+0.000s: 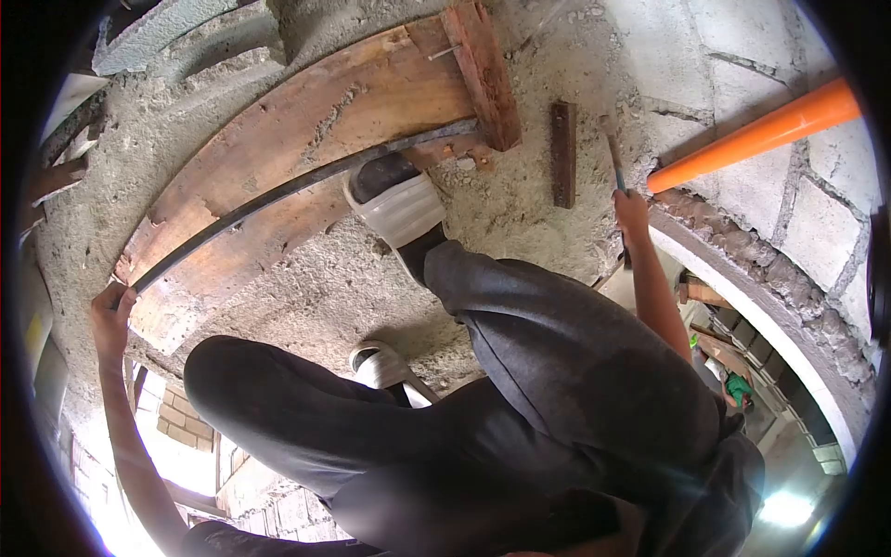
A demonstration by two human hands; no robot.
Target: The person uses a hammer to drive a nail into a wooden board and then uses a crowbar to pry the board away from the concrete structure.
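Observation:
My left hand (111, 317) is closed on the near-left end of a long dark strip (269, 202), thin and slightly curved. The strip runs across a worn wooden board (232, 153) toward a reddish wood block (485, 79) at the board's far end. A nail (443, 53) sticks out sideways near that block. On the right, my right hand (631, 215) grips a hammer (616, 158) by its handle; the head end is blurred. My foot in a white slipper (401, 212) rests at the strip, over the board's edge.
A short rusty metal piece (562, 154) lies on the rough concrete floor (306, 278). An orange pipe (756, 135) leans by the block wall (817, 218). Past a curved concrete edge (789, 339) is a drop to a lower level, where a person in green (739, 388) is visible. Broken blocks (209, 46) lie upper left.

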